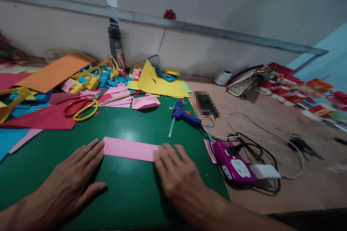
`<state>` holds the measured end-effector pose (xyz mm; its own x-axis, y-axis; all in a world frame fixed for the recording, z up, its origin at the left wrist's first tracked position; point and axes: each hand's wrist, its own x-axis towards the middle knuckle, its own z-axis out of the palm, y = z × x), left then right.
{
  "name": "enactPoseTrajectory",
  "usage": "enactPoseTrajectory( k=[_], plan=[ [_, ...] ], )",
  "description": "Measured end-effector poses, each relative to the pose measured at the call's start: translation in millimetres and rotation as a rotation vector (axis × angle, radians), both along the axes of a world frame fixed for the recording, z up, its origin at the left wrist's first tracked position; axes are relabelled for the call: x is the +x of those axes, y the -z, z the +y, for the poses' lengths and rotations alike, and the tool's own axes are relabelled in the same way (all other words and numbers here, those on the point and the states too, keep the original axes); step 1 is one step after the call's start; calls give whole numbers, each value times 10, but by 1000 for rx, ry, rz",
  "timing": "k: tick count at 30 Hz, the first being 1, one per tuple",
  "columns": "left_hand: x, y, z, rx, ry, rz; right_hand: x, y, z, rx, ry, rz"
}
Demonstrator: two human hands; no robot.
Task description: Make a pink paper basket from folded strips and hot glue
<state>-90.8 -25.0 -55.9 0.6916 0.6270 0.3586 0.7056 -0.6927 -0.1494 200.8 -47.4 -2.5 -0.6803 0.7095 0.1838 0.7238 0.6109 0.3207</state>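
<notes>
Hands and pink paper on a green board point(121, 198) laid over a brown worktop point(260, 113). At the board's far left corner, an orange sheet point(58, 72) overlies other colored papers, with a red sheet point(51, 115) nearer the viewer and a blue sheet point(13, 140) at the left edge. The left hand point(77, 173) lies flat and unclenched, its fingertips meeting the left end of the pink strip point(130, 148), thumb spread away toward the near edge. Beyond it, scissors point(85, 110) with one red and one yellow handle rest partly on the red sheet. The strip lies crosswise near the middle of the board, between the two hands, which are apart. A folded pink piece point(146, 102) and a yellow sheet point(159, 83) occupy the far edge. The right hand point(179, 173) rests palm down, its fingers loosely bent over the strip's right end. Toward the board's right edge is a blue glue gun point(187, 116), its pale stick point(171, 127) pointing nearward. A magenta power block point(234, 162) with a black plug point(235, 149) sits at that edge; farther right on the worktop are a looping pale cable point(271, 130) and keys point(303, 146).
</notes>
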Motion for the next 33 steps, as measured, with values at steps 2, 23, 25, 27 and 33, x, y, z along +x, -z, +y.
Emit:
enactPoseTrajectory(
  k=[2, 23, 25, 27, 33],
  plan=[
    [67, -34, 45, 11, -55, 13, -176, 57, 99, -156, -85, 95],
    [447, -126, 172, -45, 227, 27, 273, 48, -140, -729, 328, 251],
    [399, -83, 145, -8, 193, 43, 332, 51, -209, -685, 345, 228],
    [344, -7, 122, -6, 159, 55, 377, 74, -260, -618, 337, 215],
    [174, 141, 66, -59, 22, 14, 485, 205, -302, -396, 287, 118]
  ],
)
